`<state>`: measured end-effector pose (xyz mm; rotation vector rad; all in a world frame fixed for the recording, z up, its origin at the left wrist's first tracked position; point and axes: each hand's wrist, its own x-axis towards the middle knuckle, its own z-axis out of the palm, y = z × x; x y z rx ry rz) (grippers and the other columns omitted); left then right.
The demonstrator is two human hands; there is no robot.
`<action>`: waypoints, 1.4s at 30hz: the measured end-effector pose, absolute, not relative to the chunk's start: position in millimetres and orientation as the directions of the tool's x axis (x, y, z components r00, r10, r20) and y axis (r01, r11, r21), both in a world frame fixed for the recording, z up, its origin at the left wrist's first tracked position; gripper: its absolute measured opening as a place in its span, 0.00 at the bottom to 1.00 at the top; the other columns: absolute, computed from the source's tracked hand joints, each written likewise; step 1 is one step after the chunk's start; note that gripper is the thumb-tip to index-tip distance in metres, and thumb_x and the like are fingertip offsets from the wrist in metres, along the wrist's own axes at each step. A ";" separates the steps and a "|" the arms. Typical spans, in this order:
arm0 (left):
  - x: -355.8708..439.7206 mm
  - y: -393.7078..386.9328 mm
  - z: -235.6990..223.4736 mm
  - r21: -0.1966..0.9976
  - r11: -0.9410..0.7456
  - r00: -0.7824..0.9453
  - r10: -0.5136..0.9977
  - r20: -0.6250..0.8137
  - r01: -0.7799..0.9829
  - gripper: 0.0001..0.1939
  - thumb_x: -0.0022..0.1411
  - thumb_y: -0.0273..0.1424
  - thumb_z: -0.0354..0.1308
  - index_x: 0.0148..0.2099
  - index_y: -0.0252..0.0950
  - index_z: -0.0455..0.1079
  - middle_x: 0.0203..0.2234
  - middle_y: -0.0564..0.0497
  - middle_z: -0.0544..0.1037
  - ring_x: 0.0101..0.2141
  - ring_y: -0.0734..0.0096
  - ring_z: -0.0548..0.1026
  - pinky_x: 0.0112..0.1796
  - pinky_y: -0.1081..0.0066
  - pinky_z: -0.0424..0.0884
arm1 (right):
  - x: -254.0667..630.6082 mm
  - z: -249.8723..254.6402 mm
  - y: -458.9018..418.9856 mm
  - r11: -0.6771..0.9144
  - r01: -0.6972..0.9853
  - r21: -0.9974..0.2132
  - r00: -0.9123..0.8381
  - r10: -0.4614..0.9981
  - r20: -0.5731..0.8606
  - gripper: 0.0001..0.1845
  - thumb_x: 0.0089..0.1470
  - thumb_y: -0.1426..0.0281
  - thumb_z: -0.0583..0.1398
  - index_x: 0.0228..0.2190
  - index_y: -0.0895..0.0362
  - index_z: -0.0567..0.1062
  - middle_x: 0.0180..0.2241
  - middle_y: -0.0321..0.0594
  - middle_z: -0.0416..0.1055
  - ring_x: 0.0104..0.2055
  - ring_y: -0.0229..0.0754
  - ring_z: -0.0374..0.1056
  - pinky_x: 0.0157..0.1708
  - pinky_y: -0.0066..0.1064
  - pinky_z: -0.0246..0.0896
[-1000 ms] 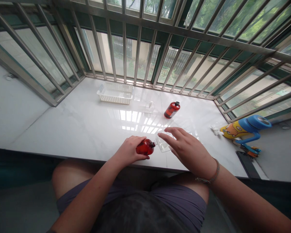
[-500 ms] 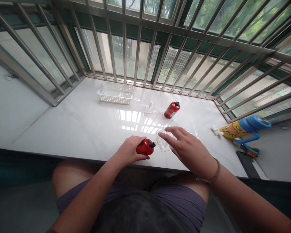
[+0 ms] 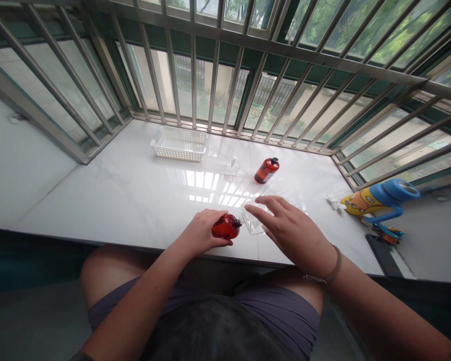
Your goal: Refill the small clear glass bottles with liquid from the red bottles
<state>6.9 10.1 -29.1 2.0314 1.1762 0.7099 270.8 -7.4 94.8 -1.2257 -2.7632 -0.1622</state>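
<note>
My left hand (image 3: pixel 201 231) is wrapped round a small red bottle (image 3: pixel 226 227) tipped on its side near the front edge of the white sill (image 3: pixel 135 195), its dark neck pointing right toward a clear plastic container (image 3: pixel 251 222). My right hand (image 3: pixel 289 231) hovers over that container with fingers stretched out and apart; the index fingertip is at its top edge. Whether it touches I cannot tell. A second red bottle (image 3: pixel 266 170) with a black cap stands farther back on the sill.
A white slotted basket (image 3: pixel 179 144) and a small clear box (image 3: pixel 231 164) stand at the back by the metal window bars (image 3: pixel 225 65). A blue and yellow cartoon water bottle (image 3: pixel 379 199) lies at the right, a dark flat object (image 3: pixel 384 254) in front of it.
Nothing has visibly changed beyond a very slight shift of both hands and the view.
</note>
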 end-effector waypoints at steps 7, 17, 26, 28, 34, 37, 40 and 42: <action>3.6 10.2 -27.7 0.840 -0.292 0.402 0.910 0.098 0.457 0.42 0.47 0.44 0.81 0.63 0.46 0.73 0.58 0.46 0.79 0.57 0.48 0.76 0.59 0.53 0.72 | 277.7 83.0 -1.2 0.594 0.785 -0.178 -0.568 0.804 0.175 0.38 0.58 0.80 0.62 0.66 0.46 0.63 0.61 0.49 0.69 0.61 0.59 0.68 0.58 0.56 0.72; -16.8 20.4 -5.2 0.933 -0.085 0.236 0.972 -0.001 0.350 0.38 0.49 0.44 0.79 0.61 0.45 0.73 0.53 0.48 0.82 0.52 0.52 0.79 0.57 0.52 0.74 | 278.0 31.3 6.8 0.173 0.514 -0.840 -0.149 0.983 0.111 0.42 0.52 0.54 0.74 0.60 0.46 0.60 0.61 0.50 0.69 0.61 0.56 0.71 0.56 0.56 0.75; -34.0 37.6 9.2 0.977 -0.072 0.123 0.991 0.047 0.200 0.40 0.48 0.42 0.80 0.61 0.41 0.72 0.54 0.41 0.80 0.54 0.48 0.79 0.56 0.48 0.75 | 288.4 32.9 9.2 0.071 0.115 -0.991 -0.095 0.994 0.060 0.32 0.57 0.53 0.70 0.55 0.45 0.62 0.57 0.48 0.72 0.63 0.53 0.69 0.56 0.52 0.73; -30.4 38.3 12.2 0.979 -0.081 0.127 0.990 0.058 0.185 0.40 0.47 0.41 0.80 0.61 0.41 0.72 0.54 0.42 0.81 0.55 0.48 0.79 0.56 0.48 0.76 | 289.7 36.0 9.6 0.063 0.048 -0.997 -0.111 0.992 0.058 0.30 0.61 0.52 0.66 0.58 0.44 0.63 0.59 0.47 0.70 0.62 0.53 0.70 0.57 0.54 0.72; -4.7 32.4 20.9 0.970 -0.112 0.186 0.980 0.072 0.217 0.40 0.46 0.43 0.81 0.60 0.44 0.72 0.53 0.45 0.81 0.54 0.51 0.79 0.56 0.52 0.76 | 289.3 49.7 14.9 0.026 -0.061 -0.998 -0.151 0.988 0.035 0.28 0.64 0.52 0.63 0.60 0.44 0.64 0.58 0.46 0.71 0.57 0.52 0.74 0.56 0.55 0.74; 8.7 28.0 25.6 0.954 -0.138 0.217 0.973 0.080 0.267 0.40 0.46 0.44 0.81 0.60 0.45 0.72 0.52 0.47 0.81 0.53 0.51 0.79 0.55 0.53 0.77 | 291.0 57.9 20.4 0.041 -0.005 -0.999 -0.146 0.988 0.041 0.27 0.64 0.51 0.63 0.58 0.45 0.64 0.57 0.46 0.73 0.56 0.51 0.76 0.53 0.54 0.76; 17.6 25.1 28.6 0.947 -0.159 0.247 0.965 0.089 0.279 0.40 0.46 0.44 0.80 0.61 0.45 0.72 0.53 0.47 0.81 0.53 0.51 0.79 0.55 0.53 0.77 | 292.7 68.4 25.5 0.064 0.063 -0.996 -0.163 0.985 0.053 0.27 0.63 0.52 0.65 0.58 0.46 0.64 0.57 0.46 0.73 0.55 0.51 0.76 0.54 0.52 0.75; 20.5 24.4 29.2 0.946 -0.169 0.262 0.960 0.095 0.277 0.41 0.46 0.44 0.80 0.61 0.45 0.72 0.54 0.47 0.81 0.53 0.52 0.79 0.55 0.54 0.77 | 292.8 76.4 27.8 0.091 0.093 -0.991 -0.187 0.980 0.073 0.28 0.62 0.53 0.66 0.58 0.47 0.65 0.56 0.46 0.74 0.54 0.50 0.76 0.55 0.52 0.75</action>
